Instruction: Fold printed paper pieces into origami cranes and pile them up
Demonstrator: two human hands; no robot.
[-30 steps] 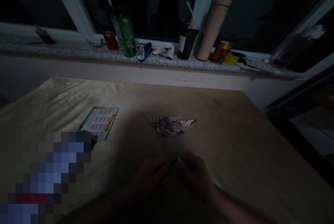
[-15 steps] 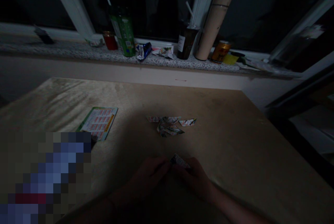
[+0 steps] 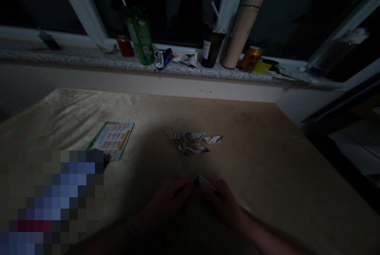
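Note:
Low in the head view, my right hand is closed on a small folded piece of printed paper. My left hand is closed at the paper's left side, its fingertips close against it; dim light hides exactly how they grip. Beyond my hands on the table lie several folded paper pieces, pointed at the ends and printed in red, green and white. One folded piece lies at the right of this group.
A printed card lies on the table to the left, beside a pixelated area. On the granite sill stand a green container, a dark cup with a straw, a tall pinkish flask and a gold can.
My right thumb and fingers have shifted slightly on the folded paper. My left hand has barely moved, and the pieces on the table lie as before.

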